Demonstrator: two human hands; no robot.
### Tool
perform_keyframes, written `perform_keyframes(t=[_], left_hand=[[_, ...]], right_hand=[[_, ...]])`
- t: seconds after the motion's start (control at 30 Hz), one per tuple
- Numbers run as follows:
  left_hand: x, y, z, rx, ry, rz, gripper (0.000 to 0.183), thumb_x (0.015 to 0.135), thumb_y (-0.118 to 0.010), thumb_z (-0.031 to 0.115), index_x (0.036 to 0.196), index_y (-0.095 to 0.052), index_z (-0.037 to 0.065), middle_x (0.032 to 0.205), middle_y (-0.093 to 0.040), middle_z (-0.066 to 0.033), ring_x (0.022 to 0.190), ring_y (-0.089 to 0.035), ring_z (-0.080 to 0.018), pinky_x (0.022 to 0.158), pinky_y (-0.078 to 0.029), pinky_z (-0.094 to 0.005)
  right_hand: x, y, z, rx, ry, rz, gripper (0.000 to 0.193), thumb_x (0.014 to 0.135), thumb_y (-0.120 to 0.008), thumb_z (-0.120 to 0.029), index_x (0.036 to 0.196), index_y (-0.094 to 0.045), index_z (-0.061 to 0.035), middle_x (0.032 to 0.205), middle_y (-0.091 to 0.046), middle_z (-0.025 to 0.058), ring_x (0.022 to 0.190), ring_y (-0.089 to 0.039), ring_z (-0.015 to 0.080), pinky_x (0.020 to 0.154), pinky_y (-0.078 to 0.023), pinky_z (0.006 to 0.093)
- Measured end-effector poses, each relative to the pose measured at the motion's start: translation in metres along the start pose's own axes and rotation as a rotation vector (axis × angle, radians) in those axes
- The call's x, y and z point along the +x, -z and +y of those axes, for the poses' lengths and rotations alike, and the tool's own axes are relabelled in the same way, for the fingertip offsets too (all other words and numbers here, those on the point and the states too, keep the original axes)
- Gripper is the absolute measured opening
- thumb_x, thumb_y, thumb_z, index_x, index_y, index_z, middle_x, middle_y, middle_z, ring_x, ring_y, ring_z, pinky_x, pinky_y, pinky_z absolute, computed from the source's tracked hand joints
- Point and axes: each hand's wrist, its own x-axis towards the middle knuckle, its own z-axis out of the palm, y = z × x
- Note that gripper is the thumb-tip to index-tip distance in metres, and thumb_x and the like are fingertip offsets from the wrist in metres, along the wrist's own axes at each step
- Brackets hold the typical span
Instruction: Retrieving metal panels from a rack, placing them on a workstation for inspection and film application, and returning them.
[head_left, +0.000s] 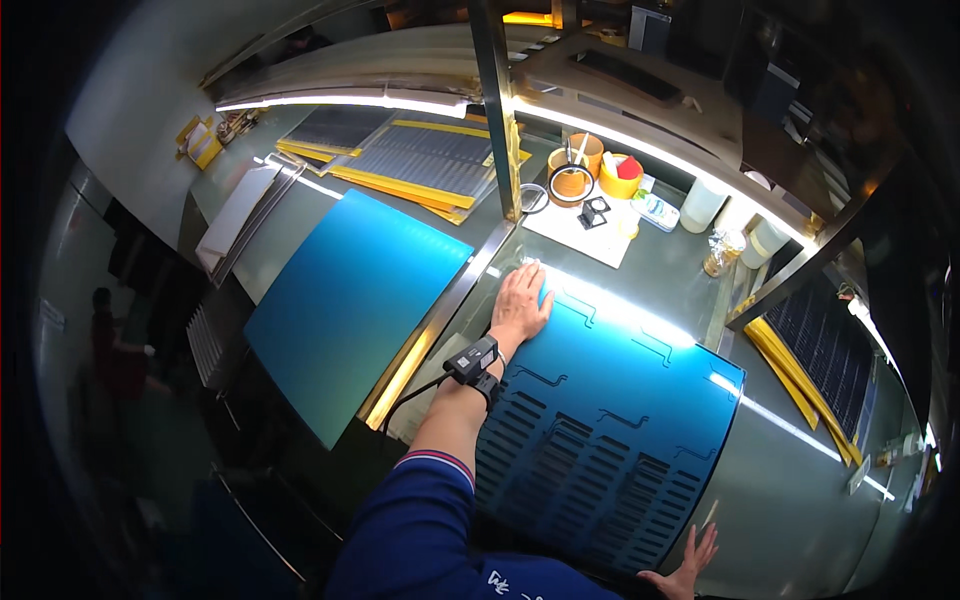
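Note:
A blue flat sheet (640, 390) with rows of dark slot shapes and thin dark bent lines lies on the dark worktop before me. My left hand (522, 298) rests on its far left corner, palm down with fingers stretched out. Beside the sheet's near right edge is my right hand (690, 562), its fingers spread and nothing in them; whether it touches the edge I cannot tell. On my left wrist sits a black strapped device (474, 362) with a cable. A second, plain blue sheet (360, 300) lies to the left, past a metal strip.
Ahead, a white board (572, 236) carries a small black folding magnifier (594, 213), near round tubs (620, 177) and bottles (703, 205). Yellow-edged panels (420, 160) lie far left, more (815, 350) at right. A metal post (496, 120) rises between the stations.

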Motion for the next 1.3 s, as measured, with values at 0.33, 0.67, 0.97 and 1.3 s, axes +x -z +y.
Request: perform_keyframes(t=[0.33,0.67,0.97,1.3], left_hand=[[-0.003,-0.006,-0.004,0.032,0.035,0.014,0.047,0.088,-0.049,0.031,0.125,-0.049,0.002,0.134,-0.045,-0.0154,0.128,-0.037,-0.0271,0.109,-0.024,-0.0394],[-0.007,-0.002,-0.008,-0.028,0.077,-0.023,0.05,0.089,-0.047,0.033,0.128,-0.045,0.001,0.137,-0.04,-0.016,0.131,-0.032,-0.0266,0.11,-0.022,-0.0396],[-0.037,0.003,0.008,0.036,0.087,-0.068,0.059,0.093,-0.039,0.038,0.137,-0.032,0.0,0.145,-0.028,-0.0167,0.136,-0.024,-0.0287,0.112,-0.016,-0.0408],[-0.046,0.013,0.008,0.033,0.082,-0.108,0.067,0.093,-0.036,0.045,0.142,-0.023,0.001,0.148,-0.018,-0.0219,0.138,-0.015,-0.0313,0.113,-0.01,-0.0438]], right_hand=[[0.007,0.013,0.007,0.041,0.068,-0.099,0.114,0.047,-0.085,-0.042,0.144,-0.026,-0.0226,0.152,0.0,0.0182,0.138,-0.008,0.041,0.105,-0.015,0.0596],[0.006,-0.001,0.011,-0.081,-0.091,-0.076,0.127,0.042,-0.08,-0.06,0.146,-0.018,-0.0207,0.145,-0.01,0.0304,0.132,-0.019,0.046,0.105,-0.018,0.0547],[0.122,-0.021,-0.072,-0.022,0.671,-0.336,0.082,0.06,-0.078,-0.048,0.127,-0.05,-0.0093,0.14,-0.033,0.0247,0.132,-0.027,0.0441,0.107,-0.011,0.0598],[0.28,-0.014,0.042,-0.505,-0.256,0.29,0.055,0.097,-0.027,-0.041,0.144,-0.023,-0.0107,0.15,-0.021,0.0109,0.139,-0.016,0.0288,0.111,-0.008,0.0508]])
